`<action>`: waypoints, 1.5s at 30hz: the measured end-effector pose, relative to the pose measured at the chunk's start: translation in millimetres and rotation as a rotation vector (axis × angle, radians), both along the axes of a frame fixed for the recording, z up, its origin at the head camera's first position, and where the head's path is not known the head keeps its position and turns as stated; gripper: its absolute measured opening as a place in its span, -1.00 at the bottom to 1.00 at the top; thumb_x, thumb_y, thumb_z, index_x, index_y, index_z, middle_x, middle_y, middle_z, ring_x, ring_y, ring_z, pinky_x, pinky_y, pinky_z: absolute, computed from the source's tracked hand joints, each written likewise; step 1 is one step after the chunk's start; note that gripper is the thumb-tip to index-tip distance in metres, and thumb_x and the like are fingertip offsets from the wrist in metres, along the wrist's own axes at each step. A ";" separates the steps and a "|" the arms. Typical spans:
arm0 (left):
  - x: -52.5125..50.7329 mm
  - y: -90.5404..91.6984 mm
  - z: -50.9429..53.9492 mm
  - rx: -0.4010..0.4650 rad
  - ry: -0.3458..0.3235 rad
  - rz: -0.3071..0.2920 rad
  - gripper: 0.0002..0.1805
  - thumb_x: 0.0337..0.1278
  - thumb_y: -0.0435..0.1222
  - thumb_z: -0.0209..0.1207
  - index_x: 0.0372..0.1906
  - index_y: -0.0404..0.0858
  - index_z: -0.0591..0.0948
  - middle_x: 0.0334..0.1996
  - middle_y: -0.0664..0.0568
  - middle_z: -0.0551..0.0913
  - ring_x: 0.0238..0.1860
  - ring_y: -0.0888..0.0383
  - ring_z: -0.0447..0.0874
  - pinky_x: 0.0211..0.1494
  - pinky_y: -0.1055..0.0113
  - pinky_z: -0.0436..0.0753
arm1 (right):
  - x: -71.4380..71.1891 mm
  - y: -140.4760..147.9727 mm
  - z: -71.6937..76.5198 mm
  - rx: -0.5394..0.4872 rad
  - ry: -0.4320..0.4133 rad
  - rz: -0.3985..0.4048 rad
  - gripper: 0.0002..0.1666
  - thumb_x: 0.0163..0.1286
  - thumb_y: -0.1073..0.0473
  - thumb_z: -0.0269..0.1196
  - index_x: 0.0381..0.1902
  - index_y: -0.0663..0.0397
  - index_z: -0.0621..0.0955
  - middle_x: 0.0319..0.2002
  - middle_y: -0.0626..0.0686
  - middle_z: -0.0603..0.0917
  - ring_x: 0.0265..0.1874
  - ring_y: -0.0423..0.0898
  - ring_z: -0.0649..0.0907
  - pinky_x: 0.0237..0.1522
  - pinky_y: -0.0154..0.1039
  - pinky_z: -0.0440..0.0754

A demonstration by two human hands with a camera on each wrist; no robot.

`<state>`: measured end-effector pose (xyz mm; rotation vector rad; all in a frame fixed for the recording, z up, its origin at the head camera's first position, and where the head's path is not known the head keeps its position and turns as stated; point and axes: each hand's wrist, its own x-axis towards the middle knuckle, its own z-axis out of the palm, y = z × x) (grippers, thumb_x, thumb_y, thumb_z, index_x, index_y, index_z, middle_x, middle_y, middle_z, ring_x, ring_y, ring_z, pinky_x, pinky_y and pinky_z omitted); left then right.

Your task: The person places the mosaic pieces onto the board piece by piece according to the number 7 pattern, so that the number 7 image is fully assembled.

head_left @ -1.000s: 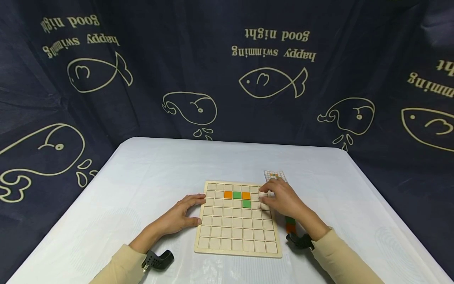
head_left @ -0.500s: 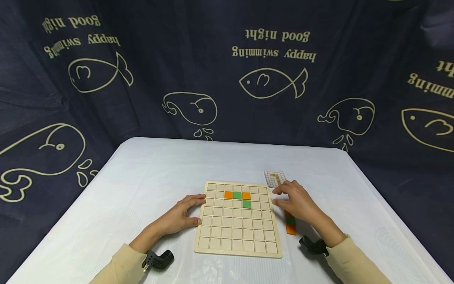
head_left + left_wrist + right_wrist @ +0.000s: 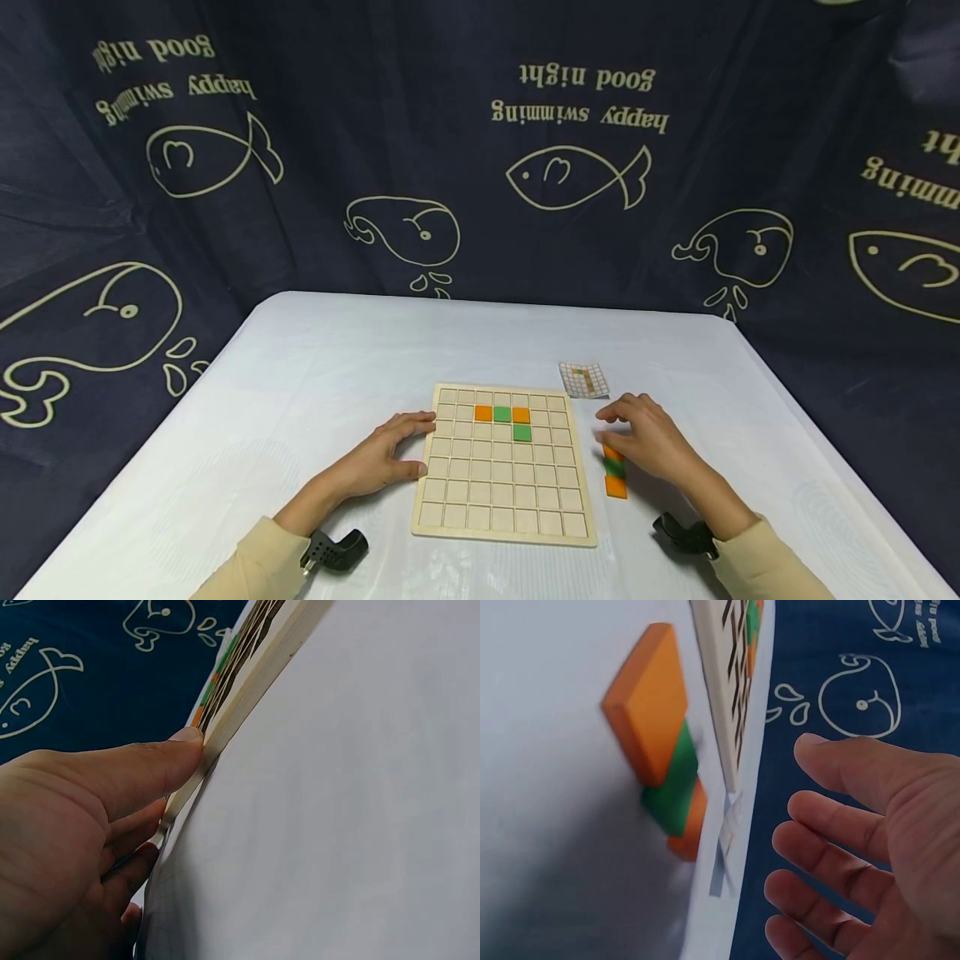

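Observation:
A wooden grid board [image 3: 480, 492] lies on the table. Near its far side, an orange tile [image 3: 483, 413], a green tile [image 3: 502, 414] and another orange tile [image 3: 521, 415] form a row. A second green tile [image 3: 522, 433] sits just below the right end of that row. My left hand [image 3: 386, 454] rests against the board's left edge, thumb and fingertips touching it. Right of the board, my right hand [image 3: 648, 437] is above the table with loosely bent fingers and holds nothing. Close by lie a loose green tile [image 3: 615, 468] and loose orange tiles [image 3: 617, 487], the far one partly covered by the thumb.
A small pattern card [image 3: 584, 381] with a printed grid lies beyond the board's far right corner. White cloth covers the table [image 3: 360, 342]. Behind it hangs a dark blue curtain [image 3: 465, 250] with fish and whale drawings.
My right hand has drawn back from over the board's right side, moving right and nearer to the loose tiles. The card and loose tiles have come into fuller view. My left hand stays put.

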<state>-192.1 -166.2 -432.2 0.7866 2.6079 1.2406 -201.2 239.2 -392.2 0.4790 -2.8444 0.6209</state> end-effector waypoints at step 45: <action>0.2 1.0 -0.7 -0.001 0.017 -0.005 -0.35 0.05 -0.20 0.30 0.28 -0.26 0.40 0.41 -0.06 0.24 0.45 -0.19 0.06 0.41 -0.25 0.07 | 11.7 30.8 -19.4 0.107 -0.135 -0.059 -0.70 0.04 0.15 0.40 -0.20 -0.01 0.68 -0.25 -0.08 0.60 -0.18 -0.10 0.45 -0.11 -0.08 0.46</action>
